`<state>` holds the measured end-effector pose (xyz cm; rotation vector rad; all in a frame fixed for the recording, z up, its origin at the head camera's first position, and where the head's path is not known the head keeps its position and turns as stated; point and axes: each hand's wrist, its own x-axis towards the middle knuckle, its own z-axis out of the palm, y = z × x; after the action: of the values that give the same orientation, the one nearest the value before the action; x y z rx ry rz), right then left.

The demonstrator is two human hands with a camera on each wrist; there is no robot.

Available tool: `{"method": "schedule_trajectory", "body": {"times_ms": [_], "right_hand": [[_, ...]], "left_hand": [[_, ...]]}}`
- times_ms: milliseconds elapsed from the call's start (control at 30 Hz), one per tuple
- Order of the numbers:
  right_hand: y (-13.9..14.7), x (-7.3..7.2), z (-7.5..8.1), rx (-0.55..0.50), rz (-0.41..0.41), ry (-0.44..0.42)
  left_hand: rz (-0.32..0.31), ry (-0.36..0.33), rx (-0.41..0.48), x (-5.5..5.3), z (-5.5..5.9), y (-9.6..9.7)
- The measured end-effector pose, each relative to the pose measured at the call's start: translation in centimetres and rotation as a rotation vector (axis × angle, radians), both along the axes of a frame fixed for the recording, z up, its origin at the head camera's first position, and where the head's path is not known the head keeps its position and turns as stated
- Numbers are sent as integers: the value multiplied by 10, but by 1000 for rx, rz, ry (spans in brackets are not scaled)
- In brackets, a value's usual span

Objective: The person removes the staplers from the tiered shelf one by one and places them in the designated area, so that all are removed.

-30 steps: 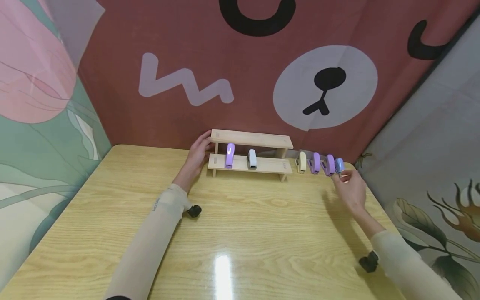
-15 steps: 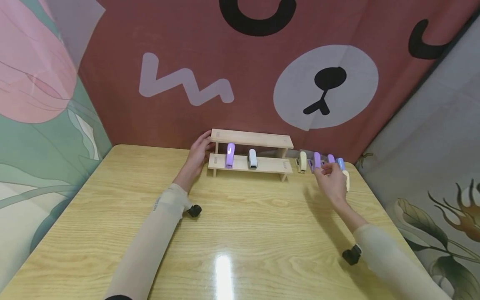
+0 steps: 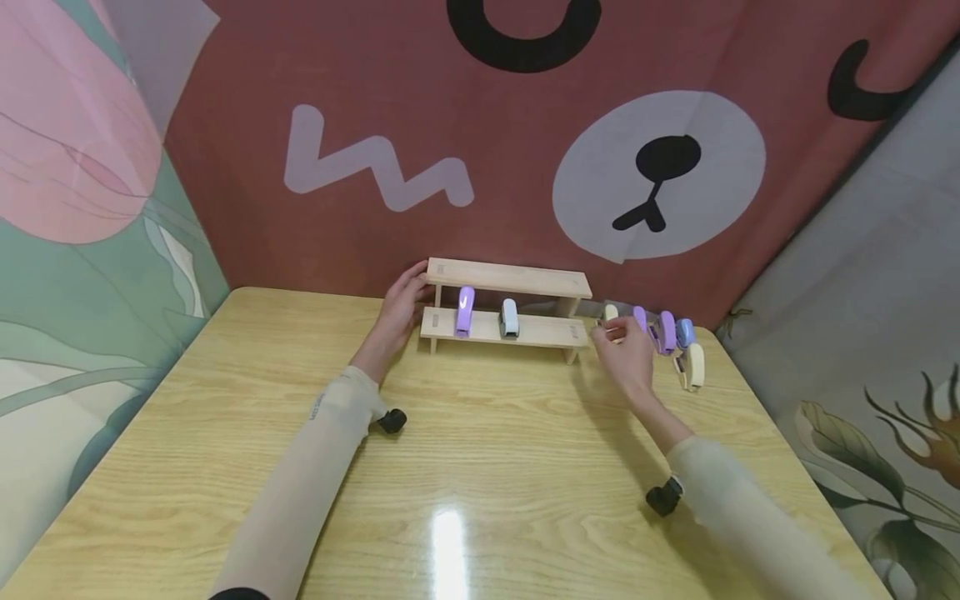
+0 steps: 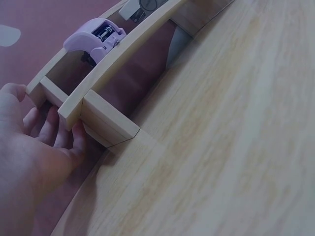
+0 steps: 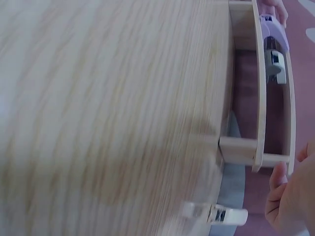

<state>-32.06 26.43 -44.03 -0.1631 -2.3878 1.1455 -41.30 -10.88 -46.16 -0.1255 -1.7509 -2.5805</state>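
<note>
A two-tier wooden shelf stands at the back of the table. On its lower board sit a purple stapler and a pale grey-blue stapler. My left hand grips the shelf's left end; in the left wrist view its thumb and fingers bend about the boards' ends. My right hand, holding nothing, is close to the shelf's right end, with loosely bent fingers. It partly hides a cream stapler and a purple stapler behind it.
Right of the right hand stand another purple stapler, a blue stapler and a cream stapler nearer the table's right edge. A red curtain hangs right behind the shelf. The wooden table stretches toward me.
My right hand has moved left from beside the blue stapler, past the row, to the shelf's right end. The cream stapler it covered now shows. My left hand has stayed on the shelf.
</note>
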Motion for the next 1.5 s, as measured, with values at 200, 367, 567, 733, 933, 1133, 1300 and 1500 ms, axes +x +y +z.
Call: {"method": "schedule_trajectory", "body": {"times_ms": [200,367,567,733,933,1133,1300,1500], "right_hand": [[-25,-1,2,-30,68,3],[-48,0,6,-39,156,-29],[-76,0,2,-13,228,-68],[-94,-2,0,-13,274,-88],[-107,-4,2,41,267,-131],[-114,-9,1,56,263,-123],[-117,-11,0,67,250,-118],[-119,-11,0,62,231,-109]], "left_hand": [[-1,10,-28,-1,2,-1],[-1,11,-27,-1,4,0],[10,-25,-33,3,1,-1],[14,-35,-38,5,-4,-2],[14,-31,-30,4,-4,-1],[15,-22,-27,4,-2,-1],[15,-30,-25,4,-1,0],[19,-29,-30,4,1,1]]}}
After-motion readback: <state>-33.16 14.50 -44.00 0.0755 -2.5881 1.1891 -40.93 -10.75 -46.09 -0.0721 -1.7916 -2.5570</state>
